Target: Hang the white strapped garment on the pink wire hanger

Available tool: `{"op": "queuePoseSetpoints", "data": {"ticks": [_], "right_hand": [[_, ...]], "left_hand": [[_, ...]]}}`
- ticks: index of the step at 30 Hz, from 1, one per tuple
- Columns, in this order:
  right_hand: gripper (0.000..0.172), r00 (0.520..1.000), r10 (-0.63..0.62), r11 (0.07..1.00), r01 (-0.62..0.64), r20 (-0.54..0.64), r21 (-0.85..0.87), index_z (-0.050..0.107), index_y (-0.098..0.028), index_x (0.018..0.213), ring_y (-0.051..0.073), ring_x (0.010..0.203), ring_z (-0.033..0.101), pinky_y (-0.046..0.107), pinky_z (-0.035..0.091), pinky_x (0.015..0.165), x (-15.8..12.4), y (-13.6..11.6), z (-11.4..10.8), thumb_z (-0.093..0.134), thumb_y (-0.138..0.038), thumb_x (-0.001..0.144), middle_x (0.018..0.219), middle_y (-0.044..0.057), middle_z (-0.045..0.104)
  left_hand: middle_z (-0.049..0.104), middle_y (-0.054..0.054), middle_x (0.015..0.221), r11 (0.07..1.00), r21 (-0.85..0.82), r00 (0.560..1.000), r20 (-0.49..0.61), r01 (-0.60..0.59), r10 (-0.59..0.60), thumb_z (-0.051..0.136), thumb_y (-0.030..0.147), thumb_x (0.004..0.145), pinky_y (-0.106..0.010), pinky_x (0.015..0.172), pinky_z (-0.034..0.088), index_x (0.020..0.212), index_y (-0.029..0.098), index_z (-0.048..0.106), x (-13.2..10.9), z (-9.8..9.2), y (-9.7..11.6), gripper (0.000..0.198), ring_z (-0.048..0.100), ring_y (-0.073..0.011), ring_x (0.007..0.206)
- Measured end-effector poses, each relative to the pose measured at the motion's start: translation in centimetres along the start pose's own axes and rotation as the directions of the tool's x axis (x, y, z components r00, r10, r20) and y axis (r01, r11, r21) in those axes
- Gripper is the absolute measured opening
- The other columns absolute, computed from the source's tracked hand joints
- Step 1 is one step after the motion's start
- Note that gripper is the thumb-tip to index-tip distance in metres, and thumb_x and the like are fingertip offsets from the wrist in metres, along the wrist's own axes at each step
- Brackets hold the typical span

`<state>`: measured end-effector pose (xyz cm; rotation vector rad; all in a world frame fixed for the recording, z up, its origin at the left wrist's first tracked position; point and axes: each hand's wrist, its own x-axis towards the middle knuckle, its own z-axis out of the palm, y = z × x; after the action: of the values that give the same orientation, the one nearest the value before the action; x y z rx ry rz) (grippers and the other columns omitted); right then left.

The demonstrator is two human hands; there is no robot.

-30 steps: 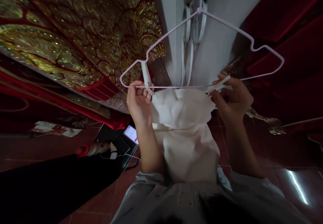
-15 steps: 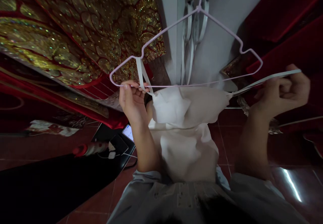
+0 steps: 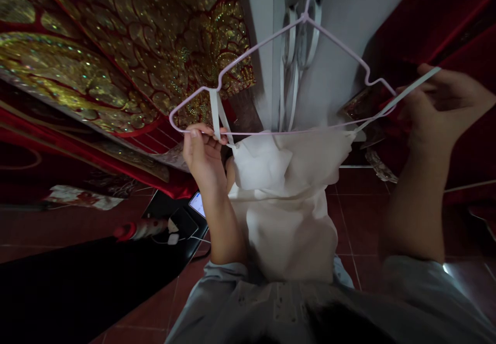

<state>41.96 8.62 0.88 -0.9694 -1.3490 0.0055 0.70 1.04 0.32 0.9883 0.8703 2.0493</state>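
Observation:
A thin pink clothes hanger hangs in front of me, its hook running up out of view. My left hand pinches the lower left end of its bottom bar. One strap of a white strappy garment loops over the hanger's left notch. The other strap is stretched up and right by my right hand, whose fingers hold it beside the hanger's right end. That strap passes across the right corner of the hanger. Below the bar the garment's cloth hangs down toward my lap.
Gold-sequined red clothing hangs at the left, and red cloth at the right. A grey-white panel with metal scrollwork stands behind the hanger. A lit phone and a red-capped bottle lie on a black surface.
My right hand has risen and moved a little right, drawing its strap up over the hanger's right end. My left hand has stayed on the bar.

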Motion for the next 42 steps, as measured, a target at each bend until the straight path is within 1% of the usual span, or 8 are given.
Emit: {"op": "queuePoseSetpoints", "data": {"ticks": [9, 15, 19, 22, 26, 34, 39, 42], "right_hand": [[0.028, 0.984, -0.047, 0.999, 0.049, 0.17, -0.005, 0.089, -0.018, 0.095, 0.01, 0.063, 0.062, 0.027, 0.041, 0.058, 0.9, -5.3, 3.1, 0.093, -0.042, 0.081, 0.078, 0.004, 0.08], [0.035, 0.98, -0.198, 0.979, 0.197, 0.034, 0.046, 0.086, -0.018, 0.103, 0.011, 0.066, 0.058, 0.029, 0.035, 0.059, 1.1, -6.5, 4.4, 0.09, -0.03, 0.071, 0.09, 0.005, 0.077], [0.02, 0.96, -0.271, 0.96, 0.275, -0.068, 0.049, 0.085, -0.023, 0.1, 0.016, 0.066, 0.054, 0.035, 0.04, 0.058, -1.0, -8.7, 4.8, 0.081, -0.04, 0.089, 0.089, 0.008, 0.071], [0.015, 0.958, -0.241, 0.971, 0.239, 0.156, 0.03, 0.083, -0.029, 0.108, 0.02, 0.075, 0.063, 0.037, 0.048, 0.059, -4.0, -11.4, 5.5, 0.073, -0.036, 0.099, 0.094, 0.007, 0.073], [0.047, 0.81, -0.073, 0.997, 0.076, 0.581, 0.02, 0.07, -0.032, 0.147, 0.019, 0.087, 0.07, 0.032, 0.056, 0.059, -8.9, -13.2, 7.2, 0.071, -0.036, 0.1, 0.134, 0.01, 0.073], [0.043, 0.85, 0.12, 0.993, -0.111, 0.513, -0.049, 0.068, -0.031, 0.146, 0.017, 0.086, 0.067, 0.031, 0.058, 0.06, -12.7, -12.2, 9.1, 0.067, -0.038, 0.103, 0.144, 0.012, 0.065], [0.045, 0.853, 0.114, 0.991, -0.132, 0.509, -0.002, 0.069, -0.032, 0.145, 0.016, 0.086, 0.067, 0.029, 0.054, 0.058, -12.2, -11.6, 9.4, 0.067, -0.031, 0.1, 0.142, 0.011, 0.066], [0.044, 0.849, 0.123, 0.991, -0.132, 0.513, -0.019, 0.069, -0.031, 0.145, 0.016, 0.088, 0.068, 0.029, 0.054, 0.058, -12.3, -11.6, 9.2, 0.066, -0.033, 0.101, 0.144, 0.012, 0.065]], "left_hand": [[0.071, -0.003, 0.076, 0.999, -0.036, 0.999, -0.041, -0.003, 0.002, 0.081, 0.059, 0.101, -0.031, 0.071, 0.059, 0.082, 0.025, 0.065, -0.2, 0.3, -0.5, 0.042, 0.06, -0.0176, 0.065], [0.071, -0.003, 0.079, 0.999, -0.031, 1.0, -0.016, -0.009, 0.009, 0.075, 0.054, 0.106, -0.03, 0.072, 0.057, 0.087, 0.023, 0.064, -0.4, 0.1, -1.1, 0.037, 0.062, -0.0163, 0.066], [0.071, -0.003, 0.079, 1.0, 0.002, 1.0, -0.024, -0.008, 0.008, 0.076, 0.059, 0.104, -0.031, 0.072, 0.057, 0.085, 0.024, 0.063, -0.4, 0.0, -1.4, 0.042, 0.063, -0.017, 0.067], [0.07, -0.002, 0.077, 1.0, 0.002, 0.999, -0.039, -0.012, 0.012, 0.079, 0.059, 0.102, -0.028, 0.07, 0.056, 0.083, 0.022, 0.063, -0.5, 0.2, -1.5, 0.044, 0.065, -0.0156, 0.066], [0.071, -0.002, 0.077, 0.999, 0.029, 0.998, -0.067, -0.019, 0.021, 0.079, 0.058, 0.102, -0.027, 0.074, 0.059, 0.084, 0.02, 0.067, -1.0, 0.5, -1.7, 0.043, 0.071, -0.0158, 0.071], [0.079, -0.005, 0.083, 0.923, 0.384, 0.998, -0.027, -0.039, 0.054, 0.072, 0.062, 0.105, -0.028, 0.072, 0.054, 0.084, 0.02, 0.086, -3.1, -0.5, -0.5, 0.049, 0.067, -0.0161, 0.074], [0.084, -0.011, 0.089, 0.989, 0.071, 0.954, 0.262, 0.132, -0.147, 0.084, 0.062, 0.095, -0.025, 0.046, 0.029, 0.098, 0.019, 0.092, -1.4, 0.3, 3.4, 0.044, 0.042, -0.0102, 0.051], [0.086, -0.015, 0.122, 0.986, -0.134, 0.981, 0.177, 0.102, -0.077, 0.083, 0.062, 0.092, -0.026, 0.042, 0.028, 0.114, 0.019, 0.092, 0.4, 0.5, 4.4, 0.05, 0.038, -0.0082, 0.052]]}}
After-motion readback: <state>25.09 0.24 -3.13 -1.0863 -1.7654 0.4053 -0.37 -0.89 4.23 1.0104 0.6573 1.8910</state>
